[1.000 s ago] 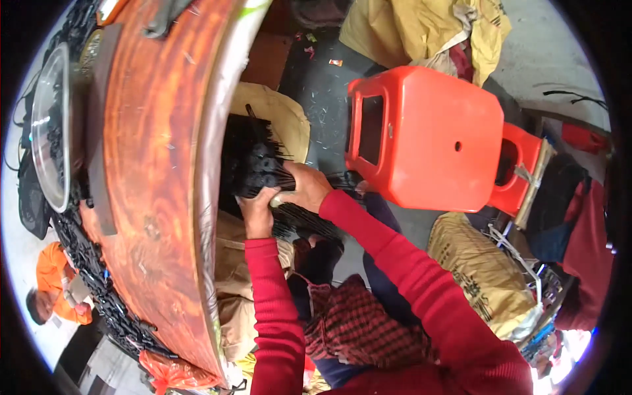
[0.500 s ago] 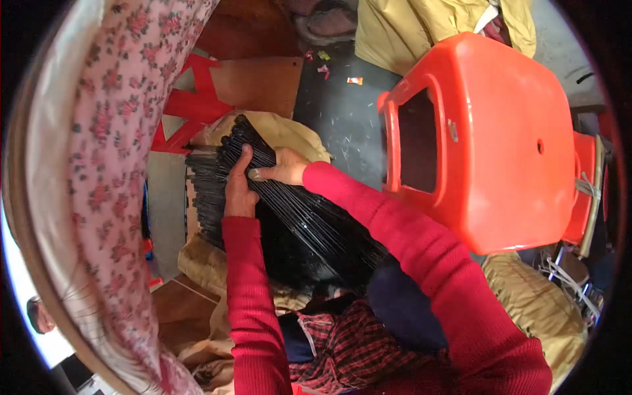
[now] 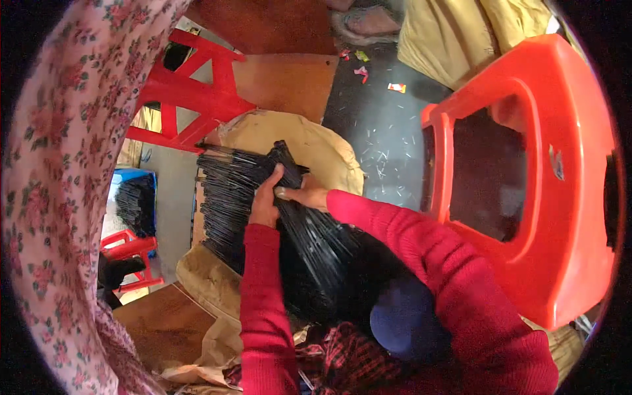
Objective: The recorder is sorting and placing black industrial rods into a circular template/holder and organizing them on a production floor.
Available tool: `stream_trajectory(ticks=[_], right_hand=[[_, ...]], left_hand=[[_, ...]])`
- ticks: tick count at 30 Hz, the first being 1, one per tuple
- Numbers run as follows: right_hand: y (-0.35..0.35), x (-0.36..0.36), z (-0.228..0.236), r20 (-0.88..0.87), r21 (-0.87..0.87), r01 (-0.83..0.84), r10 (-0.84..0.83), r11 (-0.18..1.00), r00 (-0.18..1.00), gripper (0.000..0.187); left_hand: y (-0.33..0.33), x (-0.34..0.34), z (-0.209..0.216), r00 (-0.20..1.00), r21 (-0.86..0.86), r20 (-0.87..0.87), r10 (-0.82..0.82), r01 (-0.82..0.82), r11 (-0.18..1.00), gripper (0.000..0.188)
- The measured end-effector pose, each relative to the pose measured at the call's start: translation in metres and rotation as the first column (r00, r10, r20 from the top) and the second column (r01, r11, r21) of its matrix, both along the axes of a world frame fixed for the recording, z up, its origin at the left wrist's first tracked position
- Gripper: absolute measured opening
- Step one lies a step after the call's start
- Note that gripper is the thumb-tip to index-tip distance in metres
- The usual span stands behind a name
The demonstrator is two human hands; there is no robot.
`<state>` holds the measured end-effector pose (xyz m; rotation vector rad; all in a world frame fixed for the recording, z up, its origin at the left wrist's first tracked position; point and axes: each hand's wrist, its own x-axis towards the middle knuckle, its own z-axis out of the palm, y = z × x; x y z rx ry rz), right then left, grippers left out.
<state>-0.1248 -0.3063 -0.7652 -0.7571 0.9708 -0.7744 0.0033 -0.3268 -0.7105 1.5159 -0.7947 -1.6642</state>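
A bundle of long, thin black rods (image 3: pixel 313 247) slants from upper left to lower right in front of me. My left hand (image 3: pixel 266 201) is closed around its left side near the upper end, the thumb pointing up along it. My right hand (image 3: pixel 308 195) grips the same end from the right, its thumb across the front next to my left hand. Lower down, the rods fan out and blur toward my lap. Beside my left hand lies a row of similar black rods (image 3: pixel 227 191), on a tan wrapped bundle (image 3: pixel 296 135).
A big red plastic stool (image 3: pixel 586 197) lies tipped at the right. Another red stool (image 3: pixel 184 92) stands at upper left, near a floral curtain (image 3: pixel 66 197). Wrappers and white scraps (image 3: pixel 382 164) litter the grey floor. A blue-edged box (image 3: pixel 155 191) holds black pieces.
The view has turned, so the scene sits farther right and the blue-edged box shows. Both hands stay on the rods, whose lower part now spreads and blurs.
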Motion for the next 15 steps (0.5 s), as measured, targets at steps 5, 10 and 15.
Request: stream_trajectory(ticks=[5,10,15], right_hand=[[-0.015,-0.015,-0.027,0.003,-0.153,0.162,-0.163,0.975,0.987,0.074],[-0.025,-0.017,-0.041,0.248,0.002,0.051,-0.05,0.999,0.967,0.075],[-0.029,-0.012,-0.05,0.249,0.007,-0.064,0.06,0.998,0.967,0.078]], left_hand=[[-0.02,-0.014,-0.025,0.998,-0.076,0.058,0.019,-0.014,0.997,0.042],[-0.02,-0.006,-0.039,0.995,0.025,-0.045,-0.094,0.096,0.995,0.051],[-0.022,0.004,-0.044,0.985,0.402,-0.136,0.102,-0.039,0.915,0.043]])
